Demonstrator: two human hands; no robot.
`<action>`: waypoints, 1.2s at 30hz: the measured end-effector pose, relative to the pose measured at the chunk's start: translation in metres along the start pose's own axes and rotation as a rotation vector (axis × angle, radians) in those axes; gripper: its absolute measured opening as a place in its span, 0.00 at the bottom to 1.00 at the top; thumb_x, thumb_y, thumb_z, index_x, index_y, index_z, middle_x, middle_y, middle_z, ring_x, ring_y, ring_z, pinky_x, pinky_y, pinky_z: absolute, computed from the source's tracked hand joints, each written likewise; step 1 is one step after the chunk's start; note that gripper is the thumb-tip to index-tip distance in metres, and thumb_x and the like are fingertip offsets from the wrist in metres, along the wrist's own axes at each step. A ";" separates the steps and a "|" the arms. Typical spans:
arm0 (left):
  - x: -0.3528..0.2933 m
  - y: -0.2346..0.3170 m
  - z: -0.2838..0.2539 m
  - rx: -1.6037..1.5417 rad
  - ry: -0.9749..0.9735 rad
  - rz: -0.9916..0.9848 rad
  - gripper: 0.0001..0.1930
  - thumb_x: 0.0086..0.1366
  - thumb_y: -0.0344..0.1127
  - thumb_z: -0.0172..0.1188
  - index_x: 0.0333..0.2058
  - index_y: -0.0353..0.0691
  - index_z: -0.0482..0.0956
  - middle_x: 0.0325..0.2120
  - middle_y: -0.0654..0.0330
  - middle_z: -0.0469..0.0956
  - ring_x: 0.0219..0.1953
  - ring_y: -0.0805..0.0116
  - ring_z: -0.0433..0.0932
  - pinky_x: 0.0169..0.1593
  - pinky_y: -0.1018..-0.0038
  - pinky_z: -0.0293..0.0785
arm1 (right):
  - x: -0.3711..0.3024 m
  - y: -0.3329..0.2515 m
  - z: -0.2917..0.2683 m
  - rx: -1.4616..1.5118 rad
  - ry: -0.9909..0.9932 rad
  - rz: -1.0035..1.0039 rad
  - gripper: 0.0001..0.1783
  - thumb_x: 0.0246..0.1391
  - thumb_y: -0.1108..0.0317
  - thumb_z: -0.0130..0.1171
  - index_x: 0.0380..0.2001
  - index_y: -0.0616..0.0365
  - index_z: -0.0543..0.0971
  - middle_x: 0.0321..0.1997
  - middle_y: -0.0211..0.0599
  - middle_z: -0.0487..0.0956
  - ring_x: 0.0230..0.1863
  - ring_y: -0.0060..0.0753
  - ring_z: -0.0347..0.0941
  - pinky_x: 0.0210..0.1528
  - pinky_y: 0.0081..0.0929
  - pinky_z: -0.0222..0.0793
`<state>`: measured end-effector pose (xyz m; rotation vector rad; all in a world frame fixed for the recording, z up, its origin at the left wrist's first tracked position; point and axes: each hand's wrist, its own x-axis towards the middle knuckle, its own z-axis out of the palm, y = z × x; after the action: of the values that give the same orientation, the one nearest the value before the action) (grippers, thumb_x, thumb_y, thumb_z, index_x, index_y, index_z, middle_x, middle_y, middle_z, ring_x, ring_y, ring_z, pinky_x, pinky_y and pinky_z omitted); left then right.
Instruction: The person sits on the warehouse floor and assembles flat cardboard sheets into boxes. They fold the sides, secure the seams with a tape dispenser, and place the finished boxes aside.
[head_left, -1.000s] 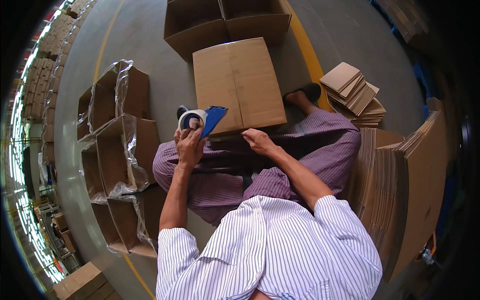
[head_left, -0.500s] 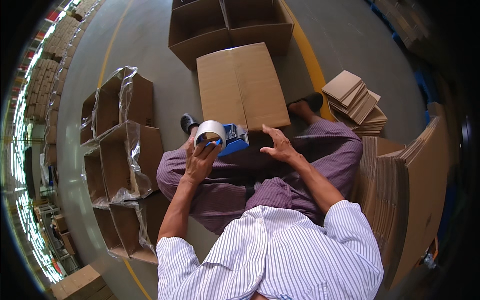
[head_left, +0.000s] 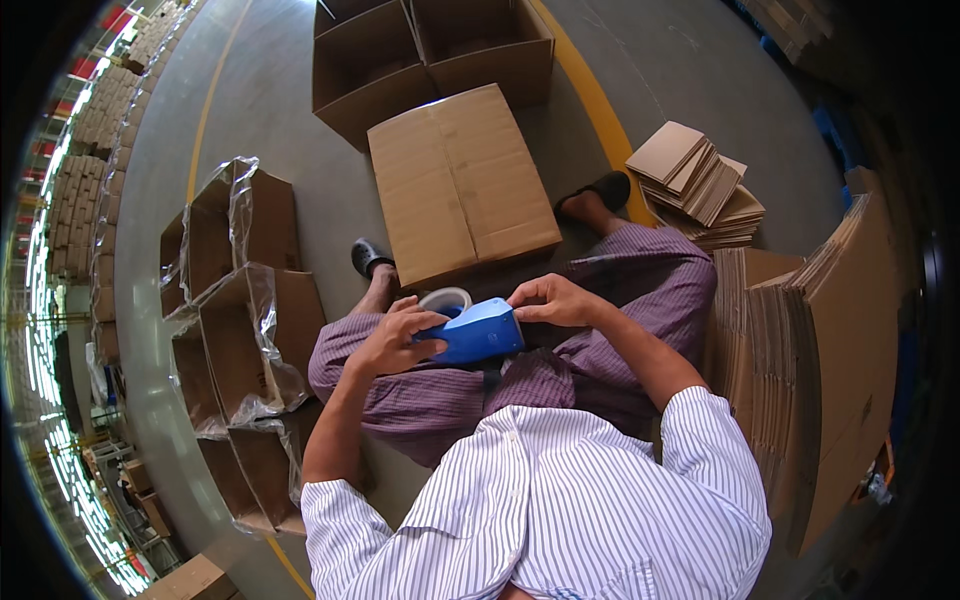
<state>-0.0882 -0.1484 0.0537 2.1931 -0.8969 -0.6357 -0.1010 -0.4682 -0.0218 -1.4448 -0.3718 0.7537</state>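
Observation:
A blue tape dispenser [head_left: 478,335] with a roll of tape [head_left: 445,300] on it is held over my lap. My left hand [head_left: 395,337] is closed round its left end, next to the roll. At the other end, thumb and forefinger of my right hand [head_left: 560,301] pinch together against the dispenser's edge; what lies between them is too small to make out. Just beyond, between my feet, stands a closed cardboard box [head_left: 460,185]. A seam runs down the middle of its top.
Open cartons [head_left: 430,75] stand behind the box. More open cartons [head_left: 250,330], lined with clear plastic, line my left side. To the right are a pile of cardboard pieces [head_left: 695,180] and a stack of flattened cartons [head_left: 800,370]. A yellow line [head_left: 585,90] crosses the floor.
The dispenser has been turned, so its blue side now faces up and the roll is partly hidden. My right hand has closed from spread fingers to a pinch at its end.

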 end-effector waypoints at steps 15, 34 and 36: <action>-0.032 -0.076 -0.079 -0.032 0.093 -0.586 0.26 0.51 0.51 0.71 0.26 0.29 0.76 0.18 0.63 0.75 0.24 0.71 0.75 0.32 0.73 0.71 | -0.021 0.049 -0.138 0.053 0.463 0.337 0.12 0.56 0.62 0.66 0.37 0.59 0.82 0.34 0.31 0.84 0.36 0.17 0.77 0.37 0.15 0.70; -0.005 -0.098 -0.068 -0.039 0.000 -0.651 0.32 0.49 0.62 0.68 0.29 0.30 0.81 0.21 0.53 0.79 0.26 0.66 0.79 0.32 0.65 0.74 | -0.001 0.095 -0.134 0.116 0.699 0.388 0.14 0.56 0.54 0.66 0.31 0.53 0.81 0.28 0.26 0.82 0.23 0.13 0.73 0.22 0.13 0.61; -0.006 -0.103 -0.067 -0.026 0.004 -0.640 0.32 0.49 0.62 0.68 0.28 0.29 0.79 0.20 0.54 0.77 0.25 0.67 0.77 0.31 0.65 0.73 | 0.002 0.102 -0.134 0.109 0.694 0.400 0.14 0.56 0.54 0.66 0.30 0.53 0.81 0.28 0.25 0.82 0.23 0.13 0.73 0.22 0.14 0.61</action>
<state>-0.0062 -0.0627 0.0228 2.4526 -0.1579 -0.9247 -0.0362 -0.5719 -0.1383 -1.5938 0.4948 0.5249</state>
